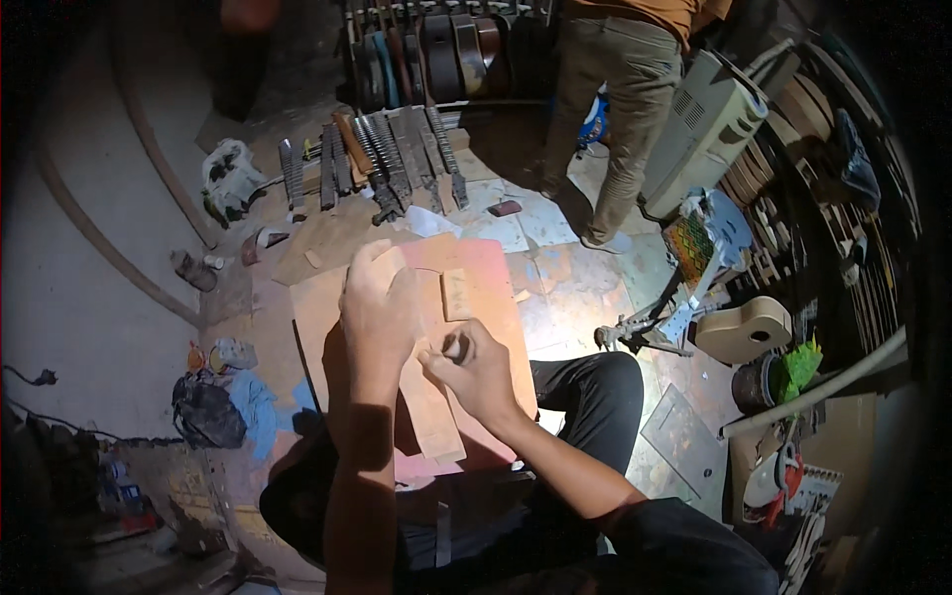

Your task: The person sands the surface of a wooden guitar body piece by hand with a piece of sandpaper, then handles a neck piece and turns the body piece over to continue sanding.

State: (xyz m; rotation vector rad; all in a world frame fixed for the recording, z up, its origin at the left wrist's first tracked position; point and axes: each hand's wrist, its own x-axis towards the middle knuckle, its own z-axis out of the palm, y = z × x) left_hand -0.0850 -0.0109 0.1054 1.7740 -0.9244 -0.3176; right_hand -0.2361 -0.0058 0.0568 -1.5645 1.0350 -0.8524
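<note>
A long, flat piece of pale wood point(428, 421) lies slantwise across a pink and tan board point(501, 288) in front of me. My left hand point(377, 312) is closed over its far part, fingers wrapped along the side. Against the middle of the wood's right edge, my right hand point(471, 369) is closed in a pinch; what its fingertips hold, if anything, is too small to make out. A small wooden block point(454, 295) with marks on it rests on the board just beyond my right hand.
Metal clamps point(397, 154) lie in a row on the floor ahead. A person point(625, 109) stands beyond, at the right. An unfinished guitar body point(744, 330) and a grey floor panel point(684, 441) are to my right. A dark bag point(206, 412) is at the left.
</note>
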